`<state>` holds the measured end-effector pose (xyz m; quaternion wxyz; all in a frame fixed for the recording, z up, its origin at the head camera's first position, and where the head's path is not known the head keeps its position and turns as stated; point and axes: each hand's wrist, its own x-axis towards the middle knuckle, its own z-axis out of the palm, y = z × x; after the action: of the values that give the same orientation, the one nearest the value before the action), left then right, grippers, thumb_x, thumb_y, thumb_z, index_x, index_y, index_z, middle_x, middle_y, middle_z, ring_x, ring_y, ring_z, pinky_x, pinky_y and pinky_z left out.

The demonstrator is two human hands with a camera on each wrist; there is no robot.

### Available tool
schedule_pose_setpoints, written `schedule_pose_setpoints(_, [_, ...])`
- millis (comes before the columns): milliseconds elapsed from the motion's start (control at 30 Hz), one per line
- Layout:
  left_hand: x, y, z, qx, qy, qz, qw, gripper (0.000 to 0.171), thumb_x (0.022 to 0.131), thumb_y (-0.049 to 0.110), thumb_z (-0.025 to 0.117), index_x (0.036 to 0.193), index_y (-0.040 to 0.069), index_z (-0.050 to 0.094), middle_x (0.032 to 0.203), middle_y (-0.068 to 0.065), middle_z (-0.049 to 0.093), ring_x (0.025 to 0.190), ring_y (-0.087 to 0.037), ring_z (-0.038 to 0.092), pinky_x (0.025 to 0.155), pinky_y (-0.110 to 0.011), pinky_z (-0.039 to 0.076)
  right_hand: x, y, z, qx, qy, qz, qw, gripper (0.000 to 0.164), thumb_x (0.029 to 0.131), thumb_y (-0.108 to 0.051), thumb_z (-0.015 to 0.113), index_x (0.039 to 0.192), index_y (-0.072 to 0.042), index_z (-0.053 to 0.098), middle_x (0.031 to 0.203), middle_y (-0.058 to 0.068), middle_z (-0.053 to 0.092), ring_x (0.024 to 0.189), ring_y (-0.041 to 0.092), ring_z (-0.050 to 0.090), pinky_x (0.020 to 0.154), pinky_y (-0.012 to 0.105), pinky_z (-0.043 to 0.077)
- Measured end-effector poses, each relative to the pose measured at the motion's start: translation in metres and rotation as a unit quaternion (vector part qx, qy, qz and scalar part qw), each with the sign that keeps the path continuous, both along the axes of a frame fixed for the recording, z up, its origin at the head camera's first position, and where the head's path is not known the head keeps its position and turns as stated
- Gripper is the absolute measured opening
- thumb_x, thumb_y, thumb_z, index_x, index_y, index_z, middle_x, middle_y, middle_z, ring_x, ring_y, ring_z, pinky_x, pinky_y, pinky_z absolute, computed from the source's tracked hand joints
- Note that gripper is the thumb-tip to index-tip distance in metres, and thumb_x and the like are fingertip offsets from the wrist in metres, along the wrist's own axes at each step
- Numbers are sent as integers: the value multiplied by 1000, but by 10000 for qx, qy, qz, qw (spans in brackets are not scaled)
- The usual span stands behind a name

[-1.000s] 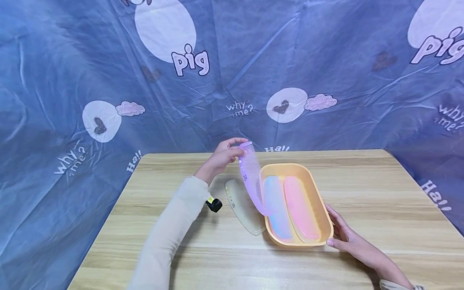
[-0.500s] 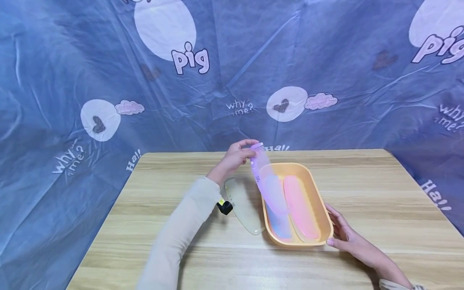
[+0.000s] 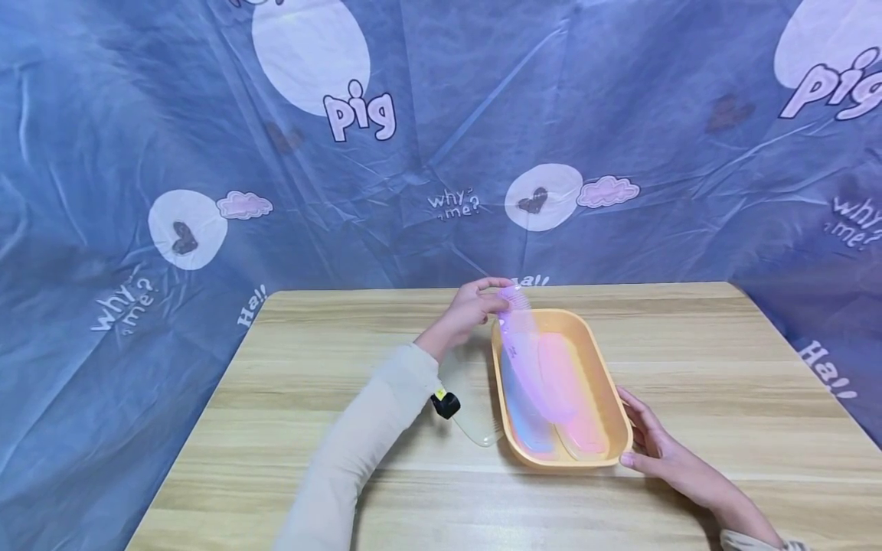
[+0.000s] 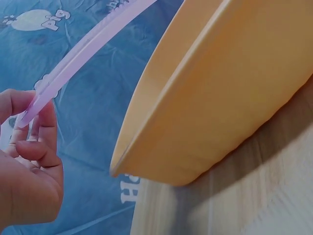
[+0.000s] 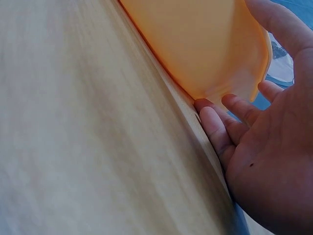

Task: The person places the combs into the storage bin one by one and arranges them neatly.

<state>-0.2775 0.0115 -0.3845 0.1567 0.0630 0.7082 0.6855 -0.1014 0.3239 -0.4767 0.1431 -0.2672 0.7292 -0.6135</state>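
My left hand [image 3: 471, 312] pinches one end of a translucent purple comb [image 3: 515, 348] between thumb and fingers. The comb slants down over a yellow plastic tub [image 3: 608, 376], its free end overlapping the combs inside. Within the tub a blue-to-pink comb [image 3: 529, 438] lies at the left, beside a pink one [image 3: 587, 432]. In the left wrist view the purple comb [image 4: 80, 56] rises from the fingertips beside the tub's outer wall [image 4: 215, 103]. My right hand [image 3: 661, 448] rests at the tub's near right corner; in the right wrist view its fingers [image 5: 239, 110] touch the outer wall.
A clear yellowish comb [image 3: 475, 430] lies on the wooden table [image 3: 427, 505] left of the tub, partly hidden by the left forearm and a small black device [image 3: 446, 404] on that wrist. A blue printed cloth [image 3: 413, 138] hangs behind the table.
My left hand has carried the purple comb rightward, from beside the tub's left rim to over the combs inside. The left forearm now covers more of the clear comb. My right hand stays put.
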Motion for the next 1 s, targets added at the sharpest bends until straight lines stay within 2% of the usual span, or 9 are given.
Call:
schedule_pose_setpoints(200, [3, 11, -3, 92, 12, -50, 9999, 40, 80, 1, 67, 120, 9, 65, 87, 8, 63, 65, -5, 53, 52, -20, 35, -1, 0, -1, -26, 40, 37, 10000, 85, 91, 12, 48, 155, -12, -3, 151, -25, 18, 131, -16, 30, 97, 8, 35])
schedule_pose_setpoints(500, [4, 24, -7, 1, -54, -163, 9999, 39, 80, 0, 68, 117, 11, 66, 77, 10, 67, 67, -7, 57, 54, -22, 31, -2, 0, -1, 21, -92, 3, 10000, 84, 92, 9, 48, 155, -13, -3, 150, -26, 17, 130, -17, 30, 97, 9, 37])
schedule_pose_setpoints(733, [6, 36, -12, 70, -211, -360, 9991, 40, 79, -4, 65, 117, 8, 65, 97, -10, 74, 70, -7, 60, 53, -21, 32, -2, -1, -1, -3, -75, 47, 10000, 84, 93, 9, 48, 155, -13, -4, 150, -26, 18, 130, -18, 30, 97, 8, 37])
schedule_pose_setpoints(800, [7, 40, -14, -9, -226, -415, 9989, 40, 80, -3, 66, 117, 10, 66, 93, -8, 74, 71, -8, 60, 55, -22, 32, -3, -1, -1, -32, -73, 79, 9999, 84, 93, 10, 48, 155, -13, -4, 150, -27, 18, 130, -18, 29, 97, 8, 36])
schedule_pose_setpoints(933, [9, 45, -18, -229, -163, -484, 9984, 38, 80, 0, 67, 115, 14, 68, 73, 8, 67, 72, -8, 58, 57, -23, 33, -3, -1, -1, -47, -76, 100, 9999, 84, 92, 10, 47, 155, -12, -5, 150, -28, 18, 130, -18, 29, 97, 8, 36])
schedule_pose_setpoints(1000, [9, 47, -20, -290, -128, -513, 9982, 37, 81, 1, 67, 114, 15, 68, 68, 9, 64, 72, -8, 58, 59, -23, 33, -3, -2, -1, -41, -80, 80, 9999, 84, 92, 10, 47, 155, -12, -5, 150, -27, 18, 130, -18, 29, 97, 8, 36])
